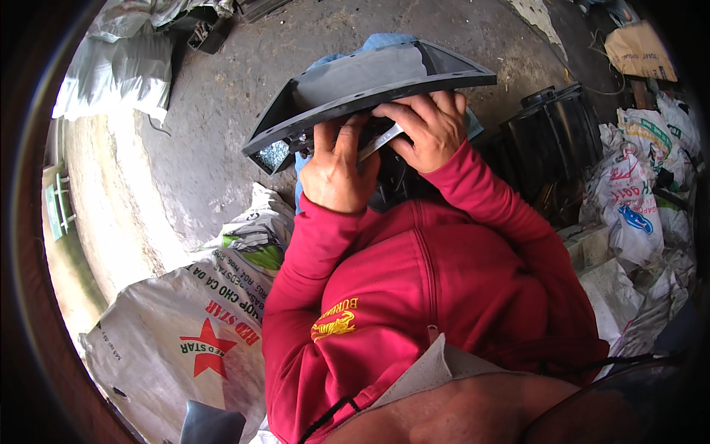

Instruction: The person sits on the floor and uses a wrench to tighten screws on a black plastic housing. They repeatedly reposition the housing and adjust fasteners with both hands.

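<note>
A large black plastic housing (pixel 384 92) with slanted sides and a row of holes along its rim lies tilted over my lap. My left hand (pixel 336 174) is closed at its near rim, with the fingertips hidden beneath the edge. Just to the right, my right hand (pixel 429 133) bends its fingers against the same rim. A flat silver metal strip (pixel 381 142) runs slantwise between the two hands; its upper end sits by my right thumb and forefinger, its lower end by my left thumb. What the fingertips touch under the housing is hidden.
A white printed sack (pixel 177 333) leans at my left. Black plastic parts (pixel 555 129) stand at the right, near crumpled white bags (pixel 636 192) and a brown paper sack (pixel 640 50). Clear plastic wrapping (pixel 122 74) lies at the far left on the grey concrete floor (pixel 214 118).
</note>
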`<act>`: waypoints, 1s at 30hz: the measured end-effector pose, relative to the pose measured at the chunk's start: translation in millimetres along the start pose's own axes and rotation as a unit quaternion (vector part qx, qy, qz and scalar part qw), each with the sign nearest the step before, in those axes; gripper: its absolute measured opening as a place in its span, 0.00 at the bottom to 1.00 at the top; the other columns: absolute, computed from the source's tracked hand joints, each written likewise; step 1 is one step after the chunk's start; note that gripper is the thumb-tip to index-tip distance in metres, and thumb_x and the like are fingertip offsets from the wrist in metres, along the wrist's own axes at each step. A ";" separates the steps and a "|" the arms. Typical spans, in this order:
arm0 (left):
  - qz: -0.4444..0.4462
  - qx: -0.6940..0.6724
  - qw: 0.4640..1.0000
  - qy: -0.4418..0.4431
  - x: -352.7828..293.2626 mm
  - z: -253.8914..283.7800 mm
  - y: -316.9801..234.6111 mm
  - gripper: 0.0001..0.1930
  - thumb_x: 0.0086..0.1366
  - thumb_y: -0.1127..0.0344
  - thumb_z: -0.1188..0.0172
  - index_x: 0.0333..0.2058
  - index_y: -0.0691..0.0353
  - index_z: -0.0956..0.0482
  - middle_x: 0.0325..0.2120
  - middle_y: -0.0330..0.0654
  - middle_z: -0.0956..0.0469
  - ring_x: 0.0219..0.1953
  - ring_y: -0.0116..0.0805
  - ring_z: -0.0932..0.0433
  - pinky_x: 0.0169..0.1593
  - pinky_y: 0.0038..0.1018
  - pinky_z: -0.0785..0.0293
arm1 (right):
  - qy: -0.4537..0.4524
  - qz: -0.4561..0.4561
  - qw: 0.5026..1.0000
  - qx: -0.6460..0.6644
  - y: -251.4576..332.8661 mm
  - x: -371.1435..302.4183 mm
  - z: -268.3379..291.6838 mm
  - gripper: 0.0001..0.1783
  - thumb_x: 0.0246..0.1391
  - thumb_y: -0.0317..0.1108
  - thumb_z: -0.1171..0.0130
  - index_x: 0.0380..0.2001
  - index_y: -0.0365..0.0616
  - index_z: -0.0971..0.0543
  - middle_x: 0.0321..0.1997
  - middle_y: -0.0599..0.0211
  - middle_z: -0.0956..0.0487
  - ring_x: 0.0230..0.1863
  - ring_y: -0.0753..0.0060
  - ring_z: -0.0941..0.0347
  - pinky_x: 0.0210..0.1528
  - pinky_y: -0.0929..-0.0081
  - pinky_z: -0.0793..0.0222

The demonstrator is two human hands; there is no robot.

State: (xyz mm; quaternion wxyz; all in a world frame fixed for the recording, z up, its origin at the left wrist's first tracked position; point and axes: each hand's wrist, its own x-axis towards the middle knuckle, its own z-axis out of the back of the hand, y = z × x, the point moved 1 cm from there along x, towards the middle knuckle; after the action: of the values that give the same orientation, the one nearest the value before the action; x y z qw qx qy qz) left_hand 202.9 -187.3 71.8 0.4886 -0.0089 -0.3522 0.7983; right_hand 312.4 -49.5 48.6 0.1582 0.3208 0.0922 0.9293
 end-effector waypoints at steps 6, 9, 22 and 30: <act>0.011 0.044 0.998 0.034 1.3 6.0 -3.3 0.27 0.49 0.69 0.33 0.52 0.50 0.21 0.48 0.46 0.25 0.40 0.49 0.18 0.36 0.38 0.18 | -0.005 -0.006 1.000 0.000 0.5 0.6 0.1 0.28 0.29 0.35 0.27 0.41 0.66 0.17 0.43 0.86 0.23 0.49 0.68 0.31 0.53 0.64 0.44; -0.001 0.077 0.996 0.044 2.6 7.4 -1.3 0.27 0.50 0.67 0.32 0.52 0.49 0.21 0.49 0.45 0.24 0.39 0.48 0.17 0.36 0.37 0.18 | -0.014 0.002 1.000 0.010 -1.4 -0.9 -2.8 0.27 0.31 0.38 0.27 0.42 0.65 0.18 0.43 0.86 0.24 0.47 0.69 0.32 0.52 0.60 0.43; -0.037 0.064 0.997 0.034 4.3 7.5 -0.3 0.31 0.52 0.61 0.32 0.58 0.47 0.24 0.50 0.47 0.25 0.29 0.47 0.17 0.29 0.36 0.20 | -0.001 -0.002 1.000 0.015 -2.8 -1.7 -0.5 0.26 0.32 0.40 0.26 0.42 0.65 0.19 0.42 0.86 0.24 0.46 0.70 0.32 0.50 0.60 0.43; -0.049 0.093 0.994 0.023 7.6 12.5 -1.7 0.24 0.53 0.61 0.30 0.51 0.47 0.19 0.47 0.43 0.22 0.34 0.44 0.17 0.33 0.35 0.19 | -0.004 0.003 1.000 0.019 -3.1 0.1 0.7 0.29 0.31 0.41 0.25 0.44 0.64 0.20 0.41 0.85 0.24 0.46 0.69 0.32 0.50 0.60 0.43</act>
State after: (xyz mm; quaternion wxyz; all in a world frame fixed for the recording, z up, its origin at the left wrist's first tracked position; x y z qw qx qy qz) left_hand 195.7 -187.8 84.7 0.5341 0.0352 -0.2649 0.8021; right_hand 313.4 -46.4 48.4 0.1499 0.3281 0.1084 0.9264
